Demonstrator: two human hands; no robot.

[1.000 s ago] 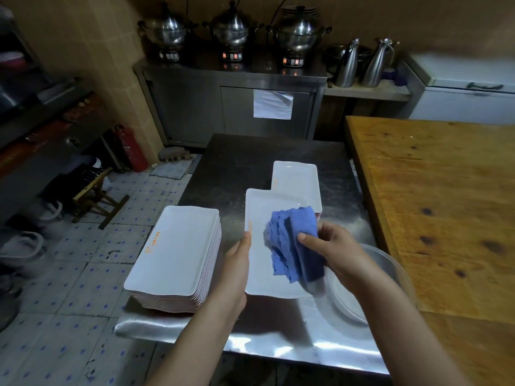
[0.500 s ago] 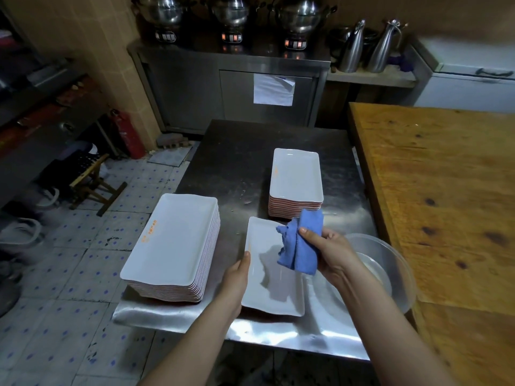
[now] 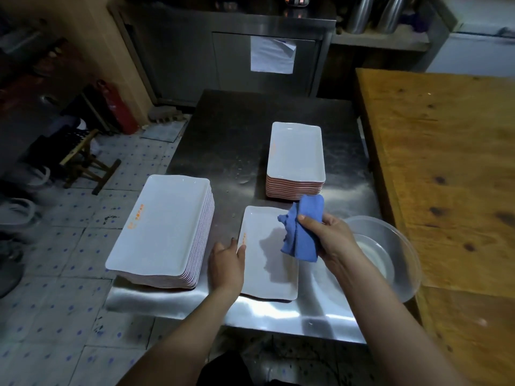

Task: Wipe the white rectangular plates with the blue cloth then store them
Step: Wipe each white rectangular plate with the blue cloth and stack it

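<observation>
I see the steel table (image 3: 237, 129) as bare metal, dull and scuffed at its far end and mirror-bright along the near edge. The plate (image 3: 267, 274) before me is white and smooth with a soft gloss; I cannot tell whether it is ceramic or hard plastic. The left stack (image 3: 161, 224) and the far stack (image 3: 296, 151) look the same. The cloth (image 3: 302, 232) is blue fabric, matt and crumpled. The bowl (image 3: 390, 238) is cloudy, see-through plastic. The wooden table (image 3: 446, 162) is matt, knotty and stained. The cabinet (image 3: 195, 51) is brushed metal, with a curling sheet of paper (image 3: 271, 55) on it. The floor (image 3: 55, 302) is matt tile.
</observation>
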